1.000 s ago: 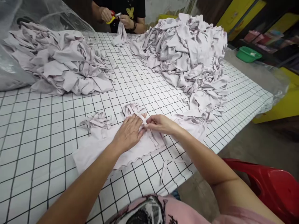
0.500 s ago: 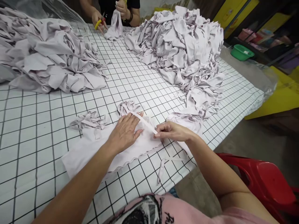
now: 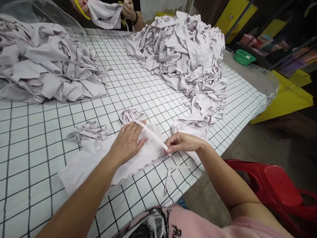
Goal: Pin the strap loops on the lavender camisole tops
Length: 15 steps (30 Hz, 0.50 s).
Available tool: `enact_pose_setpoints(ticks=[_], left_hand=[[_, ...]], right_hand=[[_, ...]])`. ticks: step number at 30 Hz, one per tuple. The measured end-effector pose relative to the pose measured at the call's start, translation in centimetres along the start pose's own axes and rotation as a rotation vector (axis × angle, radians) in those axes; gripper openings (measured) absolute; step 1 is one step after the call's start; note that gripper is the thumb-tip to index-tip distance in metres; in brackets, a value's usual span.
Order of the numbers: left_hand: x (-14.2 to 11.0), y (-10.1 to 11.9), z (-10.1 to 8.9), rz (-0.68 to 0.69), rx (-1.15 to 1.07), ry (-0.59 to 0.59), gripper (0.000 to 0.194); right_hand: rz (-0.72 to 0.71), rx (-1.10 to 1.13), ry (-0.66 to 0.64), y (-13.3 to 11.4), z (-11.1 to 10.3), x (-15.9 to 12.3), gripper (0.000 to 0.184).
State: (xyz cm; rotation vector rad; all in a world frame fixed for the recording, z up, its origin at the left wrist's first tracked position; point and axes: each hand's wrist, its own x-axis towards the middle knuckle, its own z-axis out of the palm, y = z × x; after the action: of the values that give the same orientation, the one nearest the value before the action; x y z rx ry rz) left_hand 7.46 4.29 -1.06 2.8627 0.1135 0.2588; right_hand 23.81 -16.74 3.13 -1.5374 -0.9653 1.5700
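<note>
A pale pinkish-white garment piece (image 3: 146, 153) with a wavy lower edge lies flat on the checked tablecloth (image 3: 138, 208). My left hand (image 3: 127, 142) rests palm down on it, fingers stretched out. Between the thumb and fingers of my right hand (image 3: 182, 143) is the end of a narrow pale strap (image 3: 155, 135), drawn taut diagonally from beyond my left fingertips. Bunched straps (image 3: 130, 115) sit just past my left hand, and another strap bundle (image 3: 88, 130) lies to its left. A loose strap (image 3: 168, 181) trails on the cloth below my right hand.
Large heaps of similar fabric stand at the back left (image 3: 49, 62) and back right (image 3: 180, 49). Across the table a person's hands (image 3: 128, 10) hold a fabric piece (image 3: 105, 15). A red chair (image 3: 279, 185) stands at the right, and a green basin (image 3: 244, 57) lies beyond the table.
My right hand has drawn the strap end slightly down and towards me. The co-worker has lifted their fabric piece off the table. The whole view has shifted slightly.
</note>
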Motion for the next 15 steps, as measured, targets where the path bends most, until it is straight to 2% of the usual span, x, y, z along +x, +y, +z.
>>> enact_pose_setpoints(ticks=[5, 9, 11, 15], left_hand=[[0.0, -0.2, 0.3, 0.004, -0.023, 0.013, 0.064], [0.1, -0.4, 0.6, 0.013, -0.100, 0.069, 0.061], [0.2, -0.5, 0.0, -0.004, -0.198, 0.144, 0.049], [0.4, -0.3, -2.6, -0.145, -0.471, 0.339, 0.021]], right_hand=[[0.016, -0.032, -0.007, 0.1, 0.0, -0.2, 0.025], [-0.034, 0.072, 0.032, -0.2, 0.4, 0.2, 0.023], [-0.118, 0.161, 0.124, -0.7, 0.7, 1.1, 0.021], [-0.342, 0.244, 0.429, -2.0, 1.4, 4.6, 0.021]])
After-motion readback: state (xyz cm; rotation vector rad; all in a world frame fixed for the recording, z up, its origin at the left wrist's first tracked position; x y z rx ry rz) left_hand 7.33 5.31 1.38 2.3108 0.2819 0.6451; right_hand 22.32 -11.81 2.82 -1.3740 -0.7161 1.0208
